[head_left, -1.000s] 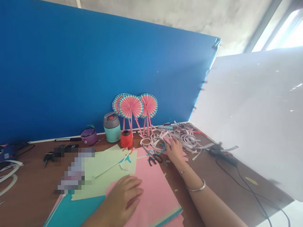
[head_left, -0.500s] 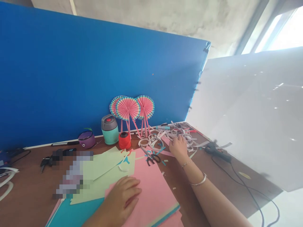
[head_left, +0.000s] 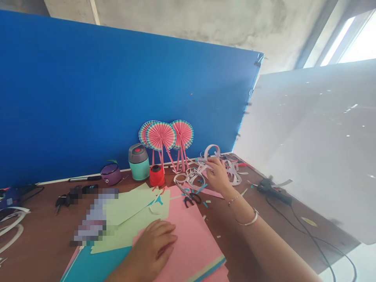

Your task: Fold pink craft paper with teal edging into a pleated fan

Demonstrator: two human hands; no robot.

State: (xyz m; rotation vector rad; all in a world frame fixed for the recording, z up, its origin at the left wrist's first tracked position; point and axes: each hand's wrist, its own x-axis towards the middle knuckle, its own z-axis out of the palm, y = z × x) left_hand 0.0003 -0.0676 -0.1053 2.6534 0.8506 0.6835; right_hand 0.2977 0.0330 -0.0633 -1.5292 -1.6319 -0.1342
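My left hand [head_left: 154,248] lies on a stack of pink paper [head_left: 194,239], its fingers loosely curved and resting on the sheets. At the back right, my right hand [head_left: 219,174] pinches a curled white paper strip [head_left: 212,148], which loops up above the fingertips. More tangled white strips [head_left: 235,174] lie around that hand. Left of it, black-handled scissors [head_left: 192,199] rest by the top edge of the pink paper. Pale green sheets [head_left: 141,223] and blue paper [head_left: 96,262] lie beside my left hand.
Round pink pleated paper fans [head_left: 161,136] lean on the blue panel [head_left: 88,90]. Before it stand a turquoise flask [head_left: 139,166], a red spool-like item [head_left: 156,176] and a purple pot [head_left: 111,174]. A black device with a cable [head_left: 274,190] lies at right.
My right hand has risen slightly and moved left, lifting a curled white strip out of the tangle. My left hand stays on the pink paper. The view has shifted slightly.
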